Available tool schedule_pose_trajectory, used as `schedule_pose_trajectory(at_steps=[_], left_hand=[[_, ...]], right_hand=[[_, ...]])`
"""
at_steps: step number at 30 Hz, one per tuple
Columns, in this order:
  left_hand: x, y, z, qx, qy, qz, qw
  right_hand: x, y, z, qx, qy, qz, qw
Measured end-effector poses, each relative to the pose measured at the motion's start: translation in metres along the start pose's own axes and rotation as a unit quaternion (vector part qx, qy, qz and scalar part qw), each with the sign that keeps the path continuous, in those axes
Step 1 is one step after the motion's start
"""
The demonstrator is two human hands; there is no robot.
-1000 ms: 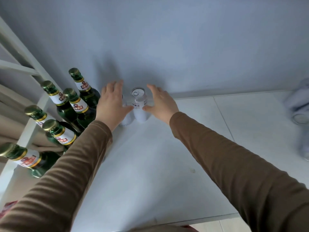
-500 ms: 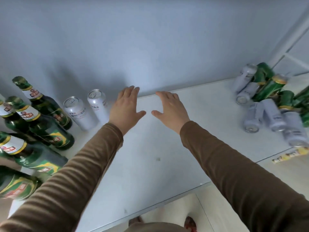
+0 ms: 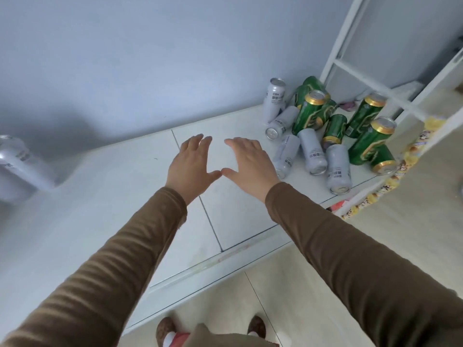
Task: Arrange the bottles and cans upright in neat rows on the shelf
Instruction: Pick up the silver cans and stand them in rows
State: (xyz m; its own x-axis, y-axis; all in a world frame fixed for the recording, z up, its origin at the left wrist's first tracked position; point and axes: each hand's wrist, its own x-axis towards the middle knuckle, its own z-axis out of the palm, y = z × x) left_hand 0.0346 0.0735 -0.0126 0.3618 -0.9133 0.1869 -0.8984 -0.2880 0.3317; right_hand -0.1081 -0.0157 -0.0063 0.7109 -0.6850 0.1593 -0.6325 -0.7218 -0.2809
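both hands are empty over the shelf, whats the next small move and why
Probably reach the right hand a little further right and grip the nearest white can, which lies on its side beside it. Both it and the left hand are open and hold nothing, and the pile of cans at the right end of the shelf is mostly toppled.

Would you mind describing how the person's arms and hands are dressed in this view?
Both arms wear long brown sleeves of a finely ribbed knit, the left sleeve and the right sleeve each ending at the wrist. The left hand and right hand are bare: no gloves, rings or watch can be seen.
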Motion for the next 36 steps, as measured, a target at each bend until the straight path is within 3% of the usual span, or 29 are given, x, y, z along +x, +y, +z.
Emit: schedule_pose_trajectory(at_steps=[13, 21, 27, 36], left_hand=[[0.039, 0.096, 0.082, -0.051, -0.079, 0.012, 0.995], [0.051, 0.128, 0.124, -0.092, -0.126, -0.001, 0.988], [0.071, 0.150, 0.151, -0.116, -0.133, -0.080, 0.981], [0.089, 0.185, 0.183, -0.100, -0.094, -0.238, 0.962]], right_hand=[[-0.020, 0.147, -0.028, 0.028, -0.002, 0.080, 0.996], [-0.023, 0.229, -0.045, 0.015, -0.050, 0.124, 0.991], [0.008, 0.285, -0.058, -0.003, -0.082, 0.060, 0.995], [0.048, 0.343, -0.055, -0.058, -0.184, -0.112, 0.975]])
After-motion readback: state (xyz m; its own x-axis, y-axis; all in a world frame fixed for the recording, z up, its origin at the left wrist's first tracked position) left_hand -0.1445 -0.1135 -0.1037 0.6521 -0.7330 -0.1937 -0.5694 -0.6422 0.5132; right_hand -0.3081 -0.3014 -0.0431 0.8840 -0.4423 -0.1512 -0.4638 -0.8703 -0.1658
